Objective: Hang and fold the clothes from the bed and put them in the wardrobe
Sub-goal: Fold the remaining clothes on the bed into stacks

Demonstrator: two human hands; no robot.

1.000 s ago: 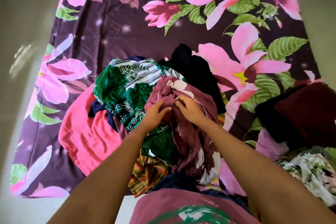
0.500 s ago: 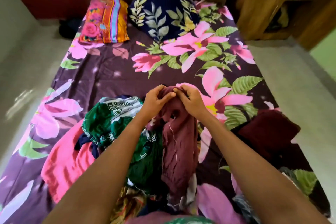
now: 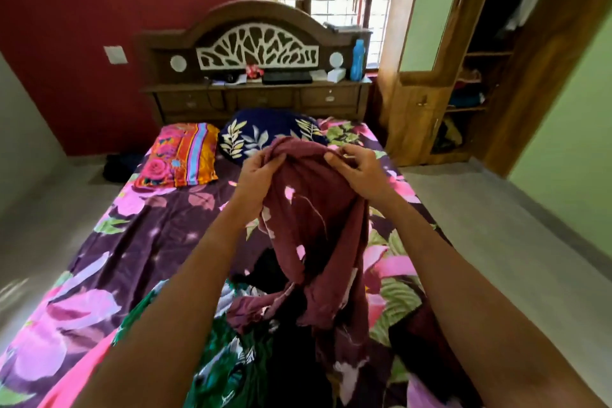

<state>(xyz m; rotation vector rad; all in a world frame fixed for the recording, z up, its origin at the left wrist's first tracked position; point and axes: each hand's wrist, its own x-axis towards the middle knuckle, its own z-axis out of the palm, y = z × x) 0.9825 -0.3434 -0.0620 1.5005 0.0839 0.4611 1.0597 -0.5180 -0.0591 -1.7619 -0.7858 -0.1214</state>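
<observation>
Over the middle of the bed [image 3: 149,242], in the head view, you held the maroon garment [image 3: 318,225] raised off the sheet. Its top was bunched between your hands, and its lower end trailed into the pile of clothes [image 3: 231,358] at the foot edge.

Your left hand [image 3: 261,172] gripped a gathered fold of the cloth with curled fingers. Your right hand [image 3: 356,172] pinched the top edge between thumb and fingers, near the left, with a short span of fabric bridging them. Both arms reached forward, forearms angled inward and wrists lifted.

I judged this to be the sorting-out step: one piece taken from the pile, with its top edge being found before hanging or folding. The next move probably called for drawing your hands apart along that edge, then lifting higher so the tail cleared the pile. The wardrobe [image 3: 463,93] stood open beyond the bed's right head corner.
</observation>
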